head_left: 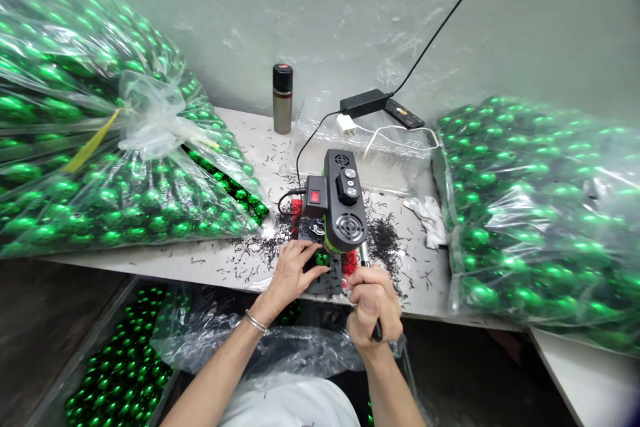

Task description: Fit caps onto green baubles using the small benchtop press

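My left hand (294, 268) pinches a shiny green ball (321, 257) between thumb and fingers, low at the front of a small black bench press (346, 203). Wrapped round the black grip of the press's lever (364, 255) is my right hand (375, 303), closed in a fist. The press has round vents on top and a box with a red switch (315, 197) on its left side. Its dark base plate (325, 283) reaches to the table's front edge. The press head hides what lies directly beneath it.
Large clear bags of green balls stand left (125, 193) and right (525, 227). Black shavings (383, 243) litter the table (200, 265). Behind are a spray can (283, 100), power adapter (365, 103), phone (404, 115) and white charger (346, 124). An open bag of balls (125, 360) sits below left.
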Demonstrator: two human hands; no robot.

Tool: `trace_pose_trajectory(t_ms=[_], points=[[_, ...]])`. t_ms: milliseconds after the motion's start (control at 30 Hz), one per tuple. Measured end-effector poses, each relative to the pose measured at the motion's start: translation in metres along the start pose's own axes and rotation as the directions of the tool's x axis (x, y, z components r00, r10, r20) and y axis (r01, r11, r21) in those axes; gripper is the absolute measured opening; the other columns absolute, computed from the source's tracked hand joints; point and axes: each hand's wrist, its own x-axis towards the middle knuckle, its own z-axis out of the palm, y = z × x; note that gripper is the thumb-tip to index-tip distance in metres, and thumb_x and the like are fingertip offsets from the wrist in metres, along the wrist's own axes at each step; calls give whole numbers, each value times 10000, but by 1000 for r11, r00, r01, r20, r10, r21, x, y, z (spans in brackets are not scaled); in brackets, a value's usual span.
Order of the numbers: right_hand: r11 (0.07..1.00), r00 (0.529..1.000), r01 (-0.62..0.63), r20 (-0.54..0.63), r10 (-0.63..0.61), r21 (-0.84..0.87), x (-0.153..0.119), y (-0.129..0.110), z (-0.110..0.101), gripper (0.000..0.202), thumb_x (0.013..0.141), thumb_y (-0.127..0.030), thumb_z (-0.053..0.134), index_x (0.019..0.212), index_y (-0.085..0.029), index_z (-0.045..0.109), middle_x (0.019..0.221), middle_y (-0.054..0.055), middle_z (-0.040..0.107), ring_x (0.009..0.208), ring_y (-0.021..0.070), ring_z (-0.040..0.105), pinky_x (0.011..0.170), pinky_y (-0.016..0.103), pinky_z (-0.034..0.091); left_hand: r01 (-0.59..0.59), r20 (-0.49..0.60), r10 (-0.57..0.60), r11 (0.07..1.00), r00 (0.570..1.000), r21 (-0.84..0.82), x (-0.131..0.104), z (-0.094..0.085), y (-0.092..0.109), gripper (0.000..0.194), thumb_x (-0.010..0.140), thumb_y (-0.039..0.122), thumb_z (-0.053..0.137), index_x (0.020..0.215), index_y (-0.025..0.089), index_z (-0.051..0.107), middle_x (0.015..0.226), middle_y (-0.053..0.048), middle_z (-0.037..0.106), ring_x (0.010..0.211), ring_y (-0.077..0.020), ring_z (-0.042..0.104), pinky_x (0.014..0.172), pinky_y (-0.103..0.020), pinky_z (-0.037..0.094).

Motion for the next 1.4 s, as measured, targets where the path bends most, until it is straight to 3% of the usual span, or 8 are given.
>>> trace_pose_trajectory(t_ms=[300, 600, 733, 800, 900, 1100, 1233, 1400], points=[[996, 996, 83, -40, -84, -28, -22, 19, 8, 252, 924, -144, 375, 706, -196, 489, 758, 10, 564, 670, 124, 554, 727, 360, 493, 6, -27, -7, 1000, 1000, -20, -1, 3, -1, 305, 877, 402, 707, 1107, 203, 687, 1029, -73, 679, 984, -244, 592, 892, -395, 453], [1000, 1000, -1, -22, 2, 27, 1, -1, 0, 238, 926, -122, 397, 722, -189, 502, 716, 0, 530, 649, 118, 543, 649, 312, 466, -14, -100, 8, 998, 995, -57, -4, 4, 1, 327, 899, 399, 675, 1140, 179, 652, 1056, -96, 694, 1011, -259, 622, 932, -439, 467], [998, 998, -53, -39, 54, 24, 6, -6, -2, 130, 942, -225, 484, 950, -187, 607, 862, 53, 631, 823, 182, 648, 680, 340, 538, -44, -183, 32, 997, 983, -58, -15, 1, 4, 317, 935, 404, 626, 1162, 182, 610, 1041, -85, 723, 974, -241, 661, 1010, -473, 430], [994, 991, -95, -88, 100, 61, 3, -7, -3, 296, 914, -285, 570, 1198, -202, 579, 1101, 112, 635, 861, 199, 677, 642, 344, 572, -25, -211, 13, 998, 977, -52, -24, -2, 7, 315, 924, 413, 642, 1145, 191, 606, 1007, -72, 727, 940, -234, 667, 993, -461, 443], [955, 948, -271, -141, 287, 118, -8, -12, -5, 581, 886, -295, 625, 1427, -245, 419, 1412, 189, 487, 848, 183, 699, 573, 311, 596, 21, -242, -30, 999, 970, -40, -37, -11, 14, 335, 890, 428, 685, 1123, 200, 606, 994, -67, 721, 934, -238, 663, 991, -463, 440], [839, 817, -543, 209, 537, -30, -47, -30, 1, 450, 883, -269, 634, 1320, -212, 541, 1213, 136, 673, 928, 182, 717, 668, 266, 631, 49, -190, -62, 996, 980, -73, -48, -23, 34, 259, 902, 355, 664, 1111, 217, 599, 993, -48, 716, 927, -229, 654, 1038, -482, 394], [824, 791, -553, 235, 565, -123, -67, -33, 2, 421, 881, -304, 640, 1278, -180, 579, 1195, 138, 691, 967, 189, 711, 744, 290, 628, -3, -148, -14, 993, 989, -116, -55, -15, 49, 212, 909, 285, 625, 1107, 212, 597, 969, -49, 714, 912, -221, 648, 1022, -473, 403], [753, 771, -588, 77, 632, -294, -110, -29, -55, 395, 860, -419, 641, 1170, -175, 659, 1114, 109, 722, 999, 226, 695, 808, 323, 597, -189, -36, 185, 973, 982, -132, -52, -19, 45, 357, 892, 381, 664, 1180, 184, 591, 1034, -78, 707, 987, -235, 638, 1020, -458, 432]])
